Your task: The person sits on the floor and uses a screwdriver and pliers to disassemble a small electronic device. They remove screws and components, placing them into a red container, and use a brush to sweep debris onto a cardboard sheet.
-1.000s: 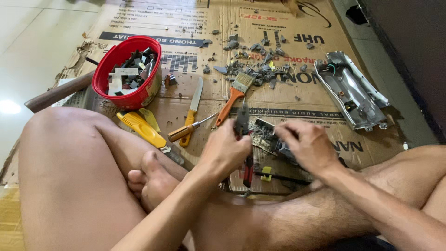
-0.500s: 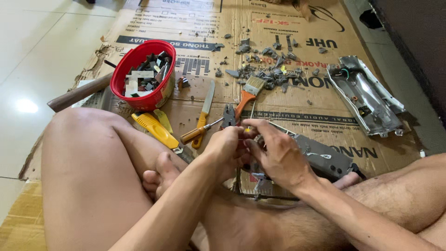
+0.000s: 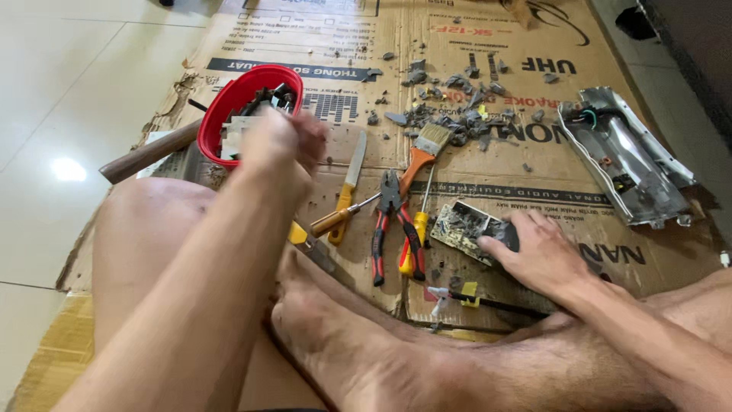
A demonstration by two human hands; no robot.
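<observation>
**Hands at bowl and board**

The red bowl point(image 3: 229, 114) on the cardboard point(image 3: 534, 46) holds grey and white scrap parts. The left hand point(image 3: 280, 143), blurred and curled into a fist, hovers at its rim; any contents cannot be told. Well right of the bowl, the right hand point(image 3: 537, 255) presses open fingers on a circuit board point(image 3: 465, 227), beside pliers point(image 3: 393, 221).

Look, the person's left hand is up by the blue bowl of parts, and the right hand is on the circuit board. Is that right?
Not quite. In the head view the bowl is red, not blue. The left hand is up by it, blurred, and the right hand rests on the circuit board, as you said.
</observation>
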